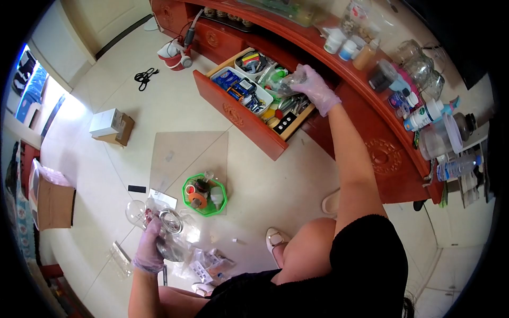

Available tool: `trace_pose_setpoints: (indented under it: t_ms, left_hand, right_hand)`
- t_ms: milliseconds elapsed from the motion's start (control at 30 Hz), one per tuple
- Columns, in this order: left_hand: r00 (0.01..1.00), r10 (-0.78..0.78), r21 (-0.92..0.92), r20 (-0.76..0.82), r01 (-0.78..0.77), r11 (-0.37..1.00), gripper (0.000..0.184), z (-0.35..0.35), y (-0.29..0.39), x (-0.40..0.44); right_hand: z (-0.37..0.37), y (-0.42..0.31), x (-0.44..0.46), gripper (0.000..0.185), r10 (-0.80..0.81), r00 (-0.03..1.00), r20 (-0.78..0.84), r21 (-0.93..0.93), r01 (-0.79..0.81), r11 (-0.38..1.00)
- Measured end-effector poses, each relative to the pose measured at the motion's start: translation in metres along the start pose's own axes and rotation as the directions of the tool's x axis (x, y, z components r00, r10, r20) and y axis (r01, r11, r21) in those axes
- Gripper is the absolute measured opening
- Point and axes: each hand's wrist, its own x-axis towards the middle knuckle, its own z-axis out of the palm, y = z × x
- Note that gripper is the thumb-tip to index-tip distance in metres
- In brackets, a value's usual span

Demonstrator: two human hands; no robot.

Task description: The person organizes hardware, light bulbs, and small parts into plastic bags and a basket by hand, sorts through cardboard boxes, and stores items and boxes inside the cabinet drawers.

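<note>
My left hand, in a thin translucent glove, is closed on a bunch of clear items above the floor. Among them are a round clear bulb-like piece, a silvery ring and crumpled clear plastic. My right hand, gloved too, reaches over the open drawer. Its fingers curl round a clear plastic bag lying over the drawer's contents. A white tray in the drawer holds blue packs. Beside it lie metal tools and a yellow round item.
A green basket of small items stands on the floor, near loose plastic packages. Bottles and jars line the red cabinet top. Boxes, a coiled black cable and a red bucket lie farther off.
</note>
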Motion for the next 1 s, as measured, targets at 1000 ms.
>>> trace_pose_setpoints:
  t_ms: [1000]
  left_hand:
    - [1.0, -0.008, 0.06, 0.003, 0.008, 0.998, 0.059, -0.015, -0.008, 0.007]
  right_hand:
    - [-0.008, -0.011, -0.009, 0.037, 0.272, 0.899, 0.343, -0.663, 0.027, 0.748]
